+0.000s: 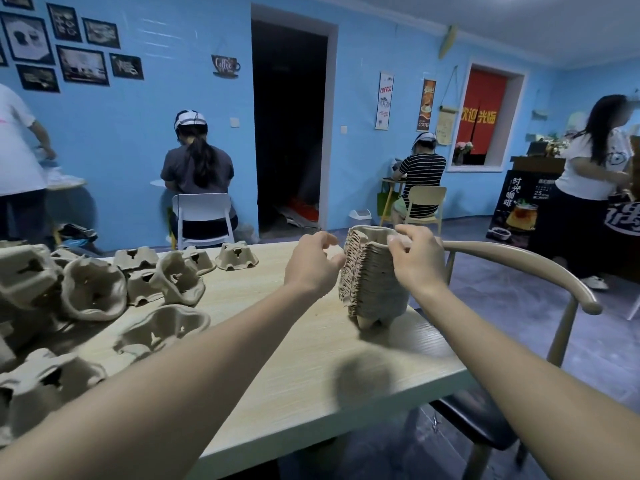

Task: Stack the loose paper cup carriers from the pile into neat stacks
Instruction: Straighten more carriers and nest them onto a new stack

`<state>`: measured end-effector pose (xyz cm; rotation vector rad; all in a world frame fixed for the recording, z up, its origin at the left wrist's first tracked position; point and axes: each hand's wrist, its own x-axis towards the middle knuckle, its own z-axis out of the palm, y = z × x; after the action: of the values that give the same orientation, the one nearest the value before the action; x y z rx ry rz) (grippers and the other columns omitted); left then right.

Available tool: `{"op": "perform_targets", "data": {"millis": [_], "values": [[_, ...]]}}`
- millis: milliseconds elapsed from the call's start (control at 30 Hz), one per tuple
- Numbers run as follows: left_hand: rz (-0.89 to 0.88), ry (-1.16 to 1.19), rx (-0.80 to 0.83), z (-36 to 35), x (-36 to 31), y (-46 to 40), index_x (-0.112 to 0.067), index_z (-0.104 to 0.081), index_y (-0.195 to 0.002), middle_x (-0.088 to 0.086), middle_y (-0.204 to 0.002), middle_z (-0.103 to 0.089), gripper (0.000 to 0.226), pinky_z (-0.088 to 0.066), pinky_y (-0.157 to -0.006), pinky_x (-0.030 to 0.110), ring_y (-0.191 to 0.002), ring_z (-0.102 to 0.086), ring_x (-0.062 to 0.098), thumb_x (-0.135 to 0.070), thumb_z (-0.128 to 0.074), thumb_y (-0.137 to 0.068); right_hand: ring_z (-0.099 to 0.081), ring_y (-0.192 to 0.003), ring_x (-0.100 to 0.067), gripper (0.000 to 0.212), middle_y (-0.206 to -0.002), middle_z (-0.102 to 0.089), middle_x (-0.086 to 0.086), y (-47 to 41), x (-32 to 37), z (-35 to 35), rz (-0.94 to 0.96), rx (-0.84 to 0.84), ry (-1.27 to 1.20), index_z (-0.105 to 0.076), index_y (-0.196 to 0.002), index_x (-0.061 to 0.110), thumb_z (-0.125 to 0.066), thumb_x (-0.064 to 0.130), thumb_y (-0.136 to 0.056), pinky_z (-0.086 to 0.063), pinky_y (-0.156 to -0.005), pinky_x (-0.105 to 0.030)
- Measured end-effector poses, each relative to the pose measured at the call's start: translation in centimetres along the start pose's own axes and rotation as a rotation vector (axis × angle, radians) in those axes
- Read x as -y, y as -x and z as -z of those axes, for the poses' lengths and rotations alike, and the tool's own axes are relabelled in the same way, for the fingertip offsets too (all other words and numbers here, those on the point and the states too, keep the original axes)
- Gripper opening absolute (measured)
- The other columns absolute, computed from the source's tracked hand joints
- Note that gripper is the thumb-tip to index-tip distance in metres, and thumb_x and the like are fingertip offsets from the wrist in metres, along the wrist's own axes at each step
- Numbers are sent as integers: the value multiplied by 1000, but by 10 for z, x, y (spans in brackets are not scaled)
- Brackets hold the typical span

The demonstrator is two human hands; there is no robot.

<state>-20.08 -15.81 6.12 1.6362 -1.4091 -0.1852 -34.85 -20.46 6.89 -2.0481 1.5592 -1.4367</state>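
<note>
Both hands' grip at the carrier stack [372,275] near the tabletop's [298,358] right edge: left hand [313,261] loosely curled beside it, right hand [414,259] pinching its top rim.

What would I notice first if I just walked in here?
Probably the tall stack of brown cup carriers near the table's right edge, with the left hand beside it and the right hand pinching its top rim. Next, the messy pile of loose carriers on the left, and bright blue walls behind.
</note>
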Motion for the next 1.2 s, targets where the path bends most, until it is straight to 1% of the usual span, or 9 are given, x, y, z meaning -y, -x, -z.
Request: {"op": "perform_targets", "data": {"millis": [167, 233, 400, 533, 633, 833, 967, 1067, 1200], "values": [[-23, -110, 3, 33, 33, 29, -17, -55, -122, 2, -127, -51, 32, -46, -91, 32, -109, -55, 15, -24, -59, -91, -46, -114, -22, 27, -121, -59, -7, 32, 26, -14, 108, 11, -33, -62, -115, 11, -50, 24, -95, -33, -96, -32], [-8, -136, -1, 47, 49, 40, -17, -54, -121, 2, -125, -52, 32, -45, -91, 31, -109, -55, 15, -23, -59, -91, -46, -114, -23, 28, -123, -58, -7, 46, 35, -24, 104, 57, -60, -61, -118, 11, -50, 23, -95, -36, -94, -33], [19, -214, -24, 83, 91, 66, -16, -56, -119, 2, -122, -53, 31, -43, -90, 28, -108, -55, 16, -21, -60, -89, -51, -116, -25, 33, -124, -58, -9, 82, 55, -62, 102, 177, -112, -59, -121, 8, -53, 24, -93, -40, -101, -40], [84, -266, -59, 106, 123, 80, -17, -57, -119, 3, -119, -52, 32, -44, -92, 33, -110, -54, 19, -21, -61, -87, -52, -114, -27, 34, -124, -59, -10, 111, 68, -99, 99, 283, -143, -59, -121, 7, -55, 24, -92, -40, -100, -37], [107, -310, -94, 120, 143, 89, -16, -59, -117, 3, -119, -52, 32, -40, -91, 31, -112, -52, 20, -23, -63, -86, -51, -115, -27, 34, -125, -58, -10, 127, 74, -126, 98, 352, -151, -58, -121, 6, -55, 24, -92, -40, -99, -35], [194, -443, -221, 141, 172, 96, -18, -57, -116, 6, -123, -44, 34, -33, -102, 36, -120, -38, 25, -25, -65, -83, -50, -116, -27, 35, -126, -57, -10, 148, 77, -168, 75, 448, -153, -57, -122, 7, -56, 25, -92, -38, -98, -34], [335, -364, -238, 143, 182, 98, -14, -43, -129, 13, -133, -31, 48, -26, -106, 38, -125, -29, 31, -25, -61, -86, -49, -119, -25, 37, -126, -56, -7, 156, 72, -181, 66, 468, -142, -57, -123, 12, -55, 31, -91, -42, -97, -44], [394, -246, -177, 140, 186, 98, -10, -35, -134, 17, -136, -27, 56, -25, -108, 37, -128, -31, 34, -26, -61, -88, -50, -117, -23, 37, -125, -57, -6, 155, 71, -183, 85, 472, -160, -56, -124, 12, -55, 31, -92, -42, -97, -40], [325, -143, -150, 137, 188, 101, -11, -39, -133, 13, -134, -33, 53, -28, -93, 20, -114, -42, 17, -25, -63, -88, -54, -107, -17, 35, -120, -60, -4, 155, 71, -179, 58, 457, -266, -56, -124, 10, -51, 29, -95, -43, -91, -30]]}}
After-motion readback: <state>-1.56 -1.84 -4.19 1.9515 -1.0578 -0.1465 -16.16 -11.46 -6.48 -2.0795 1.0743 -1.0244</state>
